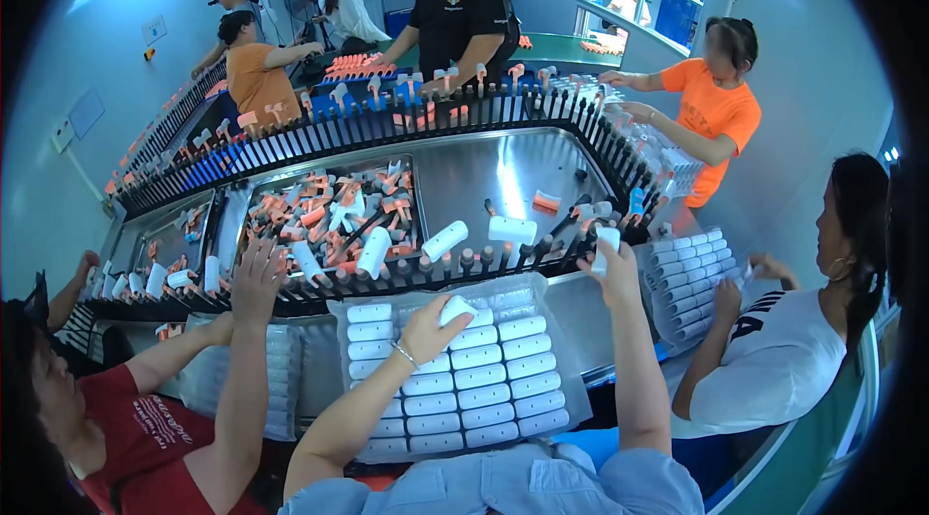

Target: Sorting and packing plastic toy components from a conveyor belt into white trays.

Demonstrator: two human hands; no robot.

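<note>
Left grip (433, 329) is pinching a white casing (457, 310) over the tray (578, 401), right grip (616, 275) is clutching another casing (606, 250) near the pegs (466, 257), kinda hard to see how firmly, so a slack hold could be risking a drop.

Left fingers (432, 315) hold white piece (459, 308) over tray (575, 401); right fingers (627, 261) grip second white piece (607, 242) upright

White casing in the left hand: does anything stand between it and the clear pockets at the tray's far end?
Nothing visible does: the white casing in the left hand is over the plastic tray, beside its unfilled pockets; the hand hides what lies beneath.
</note>
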